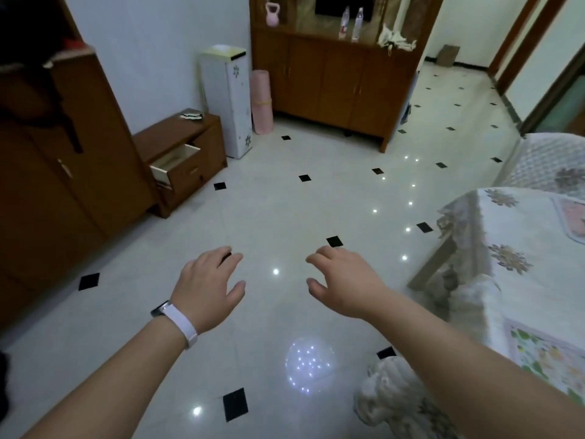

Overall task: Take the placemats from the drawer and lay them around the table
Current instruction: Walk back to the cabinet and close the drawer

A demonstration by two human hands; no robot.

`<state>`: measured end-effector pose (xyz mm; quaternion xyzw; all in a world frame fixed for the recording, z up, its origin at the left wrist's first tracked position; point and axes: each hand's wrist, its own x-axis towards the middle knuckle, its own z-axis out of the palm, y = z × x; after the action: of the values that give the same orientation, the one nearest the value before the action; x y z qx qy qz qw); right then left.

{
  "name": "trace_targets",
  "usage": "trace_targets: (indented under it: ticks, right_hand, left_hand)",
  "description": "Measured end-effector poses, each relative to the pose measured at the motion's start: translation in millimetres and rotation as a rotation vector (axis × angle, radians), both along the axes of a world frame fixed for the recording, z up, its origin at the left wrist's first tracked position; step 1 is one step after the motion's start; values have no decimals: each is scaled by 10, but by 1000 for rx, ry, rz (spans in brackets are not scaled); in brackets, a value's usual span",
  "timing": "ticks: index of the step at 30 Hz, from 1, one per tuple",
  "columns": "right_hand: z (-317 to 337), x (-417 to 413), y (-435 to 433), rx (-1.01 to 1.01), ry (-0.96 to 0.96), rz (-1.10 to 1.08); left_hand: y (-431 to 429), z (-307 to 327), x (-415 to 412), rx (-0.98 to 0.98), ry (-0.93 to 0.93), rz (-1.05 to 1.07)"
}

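Observation:
A low brown cabinet [186, 134] stands at the left wall with its top drawer [172, 163] pulled open; what lies inside is hidden. At the right is the table [512, 242] under a white flowered cloth. Two placemats lie on it: a pink one [573, 220] at the far right edge and a fruit-patterned one [544, 356] at the near corner. My left hand [209, 286], with a white wristband, and my right hand [345, 280] hover over the floor, fingers relaxed, holding nothing.
A tall brown wardrobe [57, 172] fills the left side. A white narrow cabinet [228, 99], a rolled pink mat [262, 103] and a wooden sideboard [335, 77] stand at the back. A cloth-covered chair [557, 163] sits beyond the table. A covered stool [395, 397] stands near my right arm.

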<state>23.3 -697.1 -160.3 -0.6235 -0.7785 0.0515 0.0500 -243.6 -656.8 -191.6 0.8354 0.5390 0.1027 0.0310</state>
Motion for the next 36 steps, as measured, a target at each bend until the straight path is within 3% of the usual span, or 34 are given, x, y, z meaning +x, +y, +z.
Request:
trace_targets:
  ticks: [9,17,27,36]
  right_hand:
    - [-173,-409,1094,-40,1,90]
    - [-468,-549,2563,-91,46,186]
    - [-199,-705,4484,-91,58,306]
    - [-170,-1390,5683,-73,14,374]
  left_hand:
    - [703,-136,-425,-29,40,112]
    - [1926,-234,-610,-77,99,237]
    - [3484,23,-601,-109,87,346]
    - [4609,-41,-1294,-114,48,386]
